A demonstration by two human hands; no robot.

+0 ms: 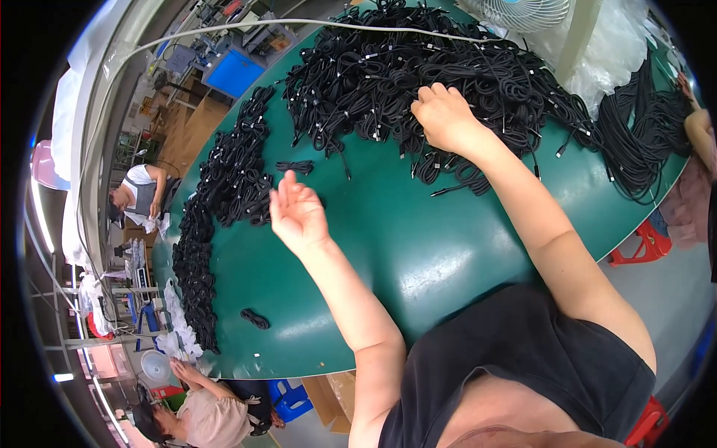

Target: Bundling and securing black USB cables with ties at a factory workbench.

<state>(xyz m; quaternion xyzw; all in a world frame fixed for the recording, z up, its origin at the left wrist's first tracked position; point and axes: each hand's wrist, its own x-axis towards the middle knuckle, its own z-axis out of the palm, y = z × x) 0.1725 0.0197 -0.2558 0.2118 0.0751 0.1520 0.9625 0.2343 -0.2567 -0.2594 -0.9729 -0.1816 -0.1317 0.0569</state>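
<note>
A large heap of coiled black cables (358, 71) with light metal plugs covers the far side of the green table (388, 246). My right hand (448, 121) is at the near edge of this heap, its fingers curled down onto a coiled cable; the fingertips are hidden. Palm turned up, my left hand (299, 215) is held open over the table with its fingers stretched and nothing in it. Just beyond it lies a single tied cable bundle (295, 166). A long row of coiled cables (243, 160) runs along the left side of the table.
One more cable bundle (255, 319) lies at the near left. Long loose cables (635, 134) hang at the right edge, by another person's arm (700, 134). Two other people sit at the left. A fan (526, 11) and a post (581, 48) stand at the far side.
</note>
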